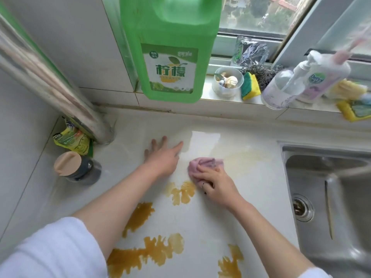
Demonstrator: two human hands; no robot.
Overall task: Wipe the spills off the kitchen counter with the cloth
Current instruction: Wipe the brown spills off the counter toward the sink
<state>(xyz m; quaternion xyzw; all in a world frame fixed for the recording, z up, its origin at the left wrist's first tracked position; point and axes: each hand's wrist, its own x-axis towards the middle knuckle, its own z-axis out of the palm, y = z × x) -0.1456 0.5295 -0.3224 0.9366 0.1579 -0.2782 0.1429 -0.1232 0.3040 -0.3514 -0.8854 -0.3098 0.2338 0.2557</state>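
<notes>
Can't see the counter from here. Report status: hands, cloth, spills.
Right hand grips pink cloth, pressed on counter. Left hand flat on counter, open. Brown spills nearer the person unwiped. Nothing blocks the way.

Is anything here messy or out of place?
Yes. Brown-yellow spills blotch the white counter nearest the person, with a fainter smear toward the sink. The right hand presses a pink cloth beside them.

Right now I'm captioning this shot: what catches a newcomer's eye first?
The brown-yellow spills splashed across the near part of the white counter. Next, the big green detergent bottle on the sill at the top, and the right hand gripping a pink cloth mid-counter.
</notes>
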